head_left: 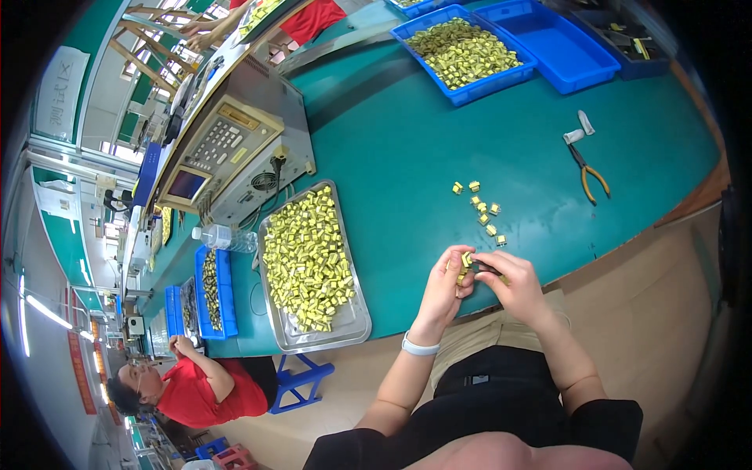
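Observation:
Over the near edge of the green table, my left hand [445, 286] pinches a small yellow-wrapped transformer [467, 259] between thumb and fingers. My right hand [513, 283] is closed right beside it, its fingertips meeting the piece. A small dark object [486, 268] shows between the right fingers; its kind is too small to tell. Just beyond my hands, several loose yellow transformers [483, 219] lie scattered on the table. To their right rest pliers [586, 172] with orange-yellow handles.
A metal tray [356, 317] heaped with yellow transformers stands left, beside a bench instrument [227, 149] and a clear bottle [227, 238]. Blue bins [462, 95] stand at the far side, one filled with transformers. White finger-shaped covers [585, 122] lie near the pliers. A person in red [211, 388] sits at left.

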Demonstrator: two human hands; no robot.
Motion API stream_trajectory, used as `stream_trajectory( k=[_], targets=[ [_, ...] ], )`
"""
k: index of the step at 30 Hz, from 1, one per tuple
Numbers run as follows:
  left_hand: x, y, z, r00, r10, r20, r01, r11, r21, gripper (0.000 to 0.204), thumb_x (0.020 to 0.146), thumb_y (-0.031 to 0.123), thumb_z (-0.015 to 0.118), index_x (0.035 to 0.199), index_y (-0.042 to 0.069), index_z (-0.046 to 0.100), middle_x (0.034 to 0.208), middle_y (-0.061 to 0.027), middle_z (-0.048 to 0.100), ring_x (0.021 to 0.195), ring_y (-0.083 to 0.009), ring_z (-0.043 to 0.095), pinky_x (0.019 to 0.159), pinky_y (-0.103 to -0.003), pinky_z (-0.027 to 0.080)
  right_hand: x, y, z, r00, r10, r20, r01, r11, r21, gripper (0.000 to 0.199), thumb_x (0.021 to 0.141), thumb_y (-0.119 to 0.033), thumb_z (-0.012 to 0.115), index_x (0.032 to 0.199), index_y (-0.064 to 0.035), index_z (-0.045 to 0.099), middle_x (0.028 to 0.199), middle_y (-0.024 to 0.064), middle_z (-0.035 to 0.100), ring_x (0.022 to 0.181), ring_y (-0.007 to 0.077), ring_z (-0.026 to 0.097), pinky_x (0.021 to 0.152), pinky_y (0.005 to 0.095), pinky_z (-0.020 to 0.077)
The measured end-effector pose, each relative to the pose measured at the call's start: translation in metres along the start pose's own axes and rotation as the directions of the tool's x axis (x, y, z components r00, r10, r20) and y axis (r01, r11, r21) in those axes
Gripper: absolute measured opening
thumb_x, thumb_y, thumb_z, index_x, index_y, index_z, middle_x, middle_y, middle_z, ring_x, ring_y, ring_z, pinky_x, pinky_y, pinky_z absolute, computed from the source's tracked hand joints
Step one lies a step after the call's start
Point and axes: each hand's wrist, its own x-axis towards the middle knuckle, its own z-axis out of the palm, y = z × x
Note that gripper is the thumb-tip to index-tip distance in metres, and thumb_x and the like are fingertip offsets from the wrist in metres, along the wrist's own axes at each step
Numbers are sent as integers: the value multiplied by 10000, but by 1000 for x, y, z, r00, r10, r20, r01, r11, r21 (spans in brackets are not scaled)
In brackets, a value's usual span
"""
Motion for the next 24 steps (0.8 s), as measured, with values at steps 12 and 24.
stream_trajectory(
  k=[12, 24],
  targets=[
    [0, -3, -11, 999, 21, 36, -12, 971, -240, 358, 969, 375, 596, 1171, 95, 500, 948, -16, 535, 745, -72, 478, 546, -174, 371, 1, -2, 3, 998, 58, -38, -57, 998, 32, 208, 880, -11, 666, 1082, 25, 632, 947, 153, 688, 881, 253, 703, 754, 325, 551],
    [-6, 21, -5, 985, 99, 138, -42, 929, -369, 391, 921, 427, 632, 1154, 135, 521, 938, -4, 480, 774, -83, 443, 554, -180, 352, 15, -17, -5, 995, -81, -53, 78, 995, -57, 183, 840, -72, 704, 994, 9, 648, 865, 160, 690, 766, 325, 678, 653, 376, 528]
  ],
)
